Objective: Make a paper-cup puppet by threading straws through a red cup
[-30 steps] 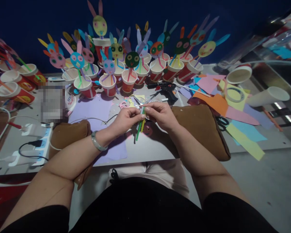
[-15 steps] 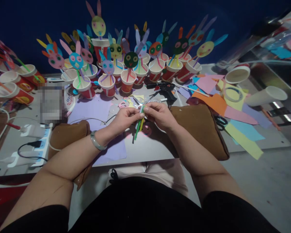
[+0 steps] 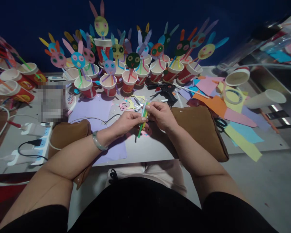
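Note:
Over the front of the table, my left hand (image 3: 126, 123) and my right hand (image 3: 162, 116) are close together. Both pinch a small bundle of thin drinking straws (image 3: 141, 128), green, yellow and a pale one. The left fingers grip the bundle's middle from the left, while the right fingers hold near its upper end. Green and yellow ends stick out below, tilted. My fingertips hide part of the bundle. Beneath lies a pink paper piece (image 3: 145, 132), partly covered by the hands. Just beyond are paper scraps (image 3: 126, 104) and a black glue gun (image 3: 168, 94).
Several red paper cups (image 3: 129, 86) with paper rabbit heads stand along the back. Brown cushions (image 3: 199, 134) lie either side of my hands. Purple paper (image 3: 87, 108), a power strip (image 3: 42, 145), scissors (image 3: 220, 124), coloured paper (image 3: 247, 129) and a tape roll (image 3: 233, 96) are around.
The straws have tilted more, their upper end now leaning right. My right hand has shifted slightly at that end; the left still pinches the bundle's middle.

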`<state>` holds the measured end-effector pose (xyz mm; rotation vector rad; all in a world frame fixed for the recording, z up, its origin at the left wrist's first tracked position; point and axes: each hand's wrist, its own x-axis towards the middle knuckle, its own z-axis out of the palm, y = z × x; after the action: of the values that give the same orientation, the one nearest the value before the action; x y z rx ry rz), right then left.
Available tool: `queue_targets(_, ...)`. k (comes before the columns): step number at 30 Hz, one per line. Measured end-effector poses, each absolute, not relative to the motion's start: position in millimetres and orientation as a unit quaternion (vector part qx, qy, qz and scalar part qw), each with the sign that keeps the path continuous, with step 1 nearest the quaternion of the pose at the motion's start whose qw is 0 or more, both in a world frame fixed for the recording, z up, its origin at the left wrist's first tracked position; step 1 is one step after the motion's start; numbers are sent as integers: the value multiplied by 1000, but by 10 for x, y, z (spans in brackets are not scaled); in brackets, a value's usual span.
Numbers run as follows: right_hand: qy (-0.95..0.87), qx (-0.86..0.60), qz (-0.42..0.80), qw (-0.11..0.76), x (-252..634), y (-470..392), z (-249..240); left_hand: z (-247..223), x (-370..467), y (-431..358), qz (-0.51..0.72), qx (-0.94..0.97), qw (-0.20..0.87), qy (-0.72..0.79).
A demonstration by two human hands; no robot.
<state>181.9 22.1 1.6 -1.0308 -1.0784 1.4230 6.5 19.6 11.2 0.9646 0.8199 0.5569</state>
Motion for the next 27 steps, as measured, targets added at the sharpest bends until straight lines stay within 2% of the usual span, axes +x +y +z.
queue_targets(5, -453, -427, 591, 513, 1822, 209, 13, 105, 65, 197, 245, 430, 779, 384)
queue_targets(13, -483, -435, 601, 465, 1818, 179, 33, 90, 47, 240, 250, 450, 769, 378)
queue_targets(17, -506, -429, 576, 477, 1825, 185, 42, 85, 37, 308, 309, 469, 723, 401)
queue_targets(21, -546, -429, 579, 428, 1820, 179, 40, 75, 26, 369, 396, 484, 669, 402)
queue_targets(27, -577, -415, 593, 378, 1774, 148, -9, 93, -1, 379, 399, 531, 646, 377)
